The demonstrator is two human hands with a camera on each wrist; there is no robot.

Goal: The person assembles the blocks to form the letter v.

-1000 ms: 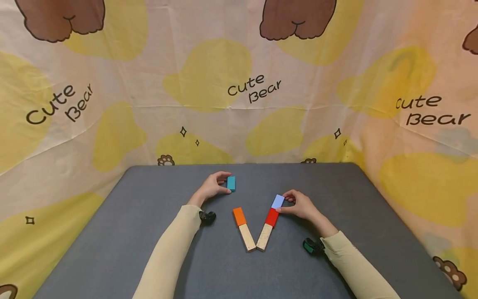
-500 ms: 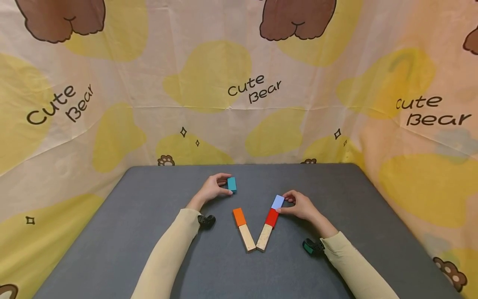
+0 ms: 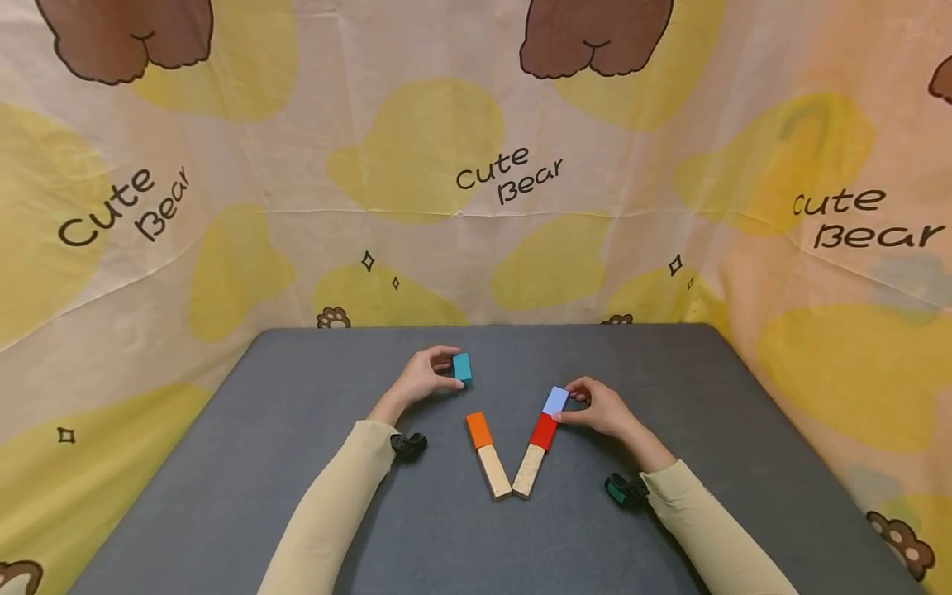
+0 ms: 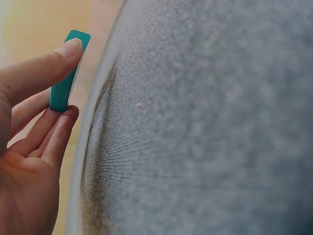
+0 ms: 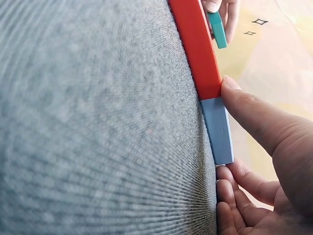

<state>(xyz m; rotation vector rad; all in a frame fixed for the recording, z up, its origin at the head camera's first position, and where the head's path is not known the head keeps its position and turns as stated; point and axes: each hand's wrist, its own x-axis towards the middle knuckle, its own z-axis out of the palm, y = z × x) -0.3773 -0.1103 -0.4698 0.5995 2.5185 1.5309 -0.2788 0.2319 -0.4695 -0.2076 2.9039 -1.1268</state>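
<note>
My left hand (image 3: 422,376) pinches a teal block (image 3: 462,368) between thumb and fingers, toward the far side of the table. In the left wrist view the teal block (image 4: 69,73) is tilted, thumb on one face and fingertips at its lower end. My right hand (image 3: 601,411) spans a light blue block (image 3: 555,400), fingertips at its far end and thumb at its seam with a red block (image 3: 543,431). The right wrist view shows blue (image 5: 217,129) and red (image 5: 198,49) end to end on the table. A natural wood block (image 3: 528,471) continues that row.
An orange block (image 3: 479,430) and another natural wood block (image 3: 494,473) form a second row, meeting the first in a V on the grey table (image 3: 461,545). A printed cloth (image 3: 409,149) hangs around the back and sides.
The left hand with the teal block has shifted very slightly nearer and to the right. The right hand keeps its place at the light blue block, and both rows stay put.
</note>
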